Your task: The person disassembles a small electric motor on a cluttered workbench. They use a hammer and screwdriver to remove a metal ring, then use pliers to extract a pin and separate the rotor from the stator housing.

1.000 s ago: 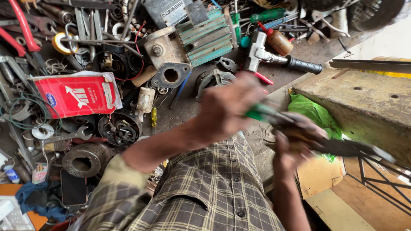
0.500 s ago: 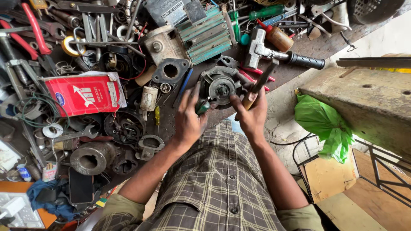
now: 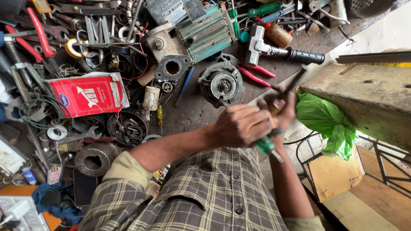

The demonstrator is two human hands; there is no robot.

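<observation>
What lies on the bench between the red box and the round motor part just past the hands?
In the head view, between the red box and the round motor part lie a small pale cylinder and a blue-handled screwdriver.

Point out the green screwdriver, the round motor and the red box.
Green screwdriver (image 3: 265,146), head view, green handle below left hand.
Round motor (image 3: 221,84), head view, centre hub.
Red box (image 3: 87,95), head view, top face.

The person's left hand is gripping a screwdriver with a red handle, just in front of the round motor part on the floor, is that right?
Not quite. The head view shows the left hand gripping a screwdriver with a green handle, not red. The rest holds: the hand is just in front of the round motor part lying on the floor.
</observation>
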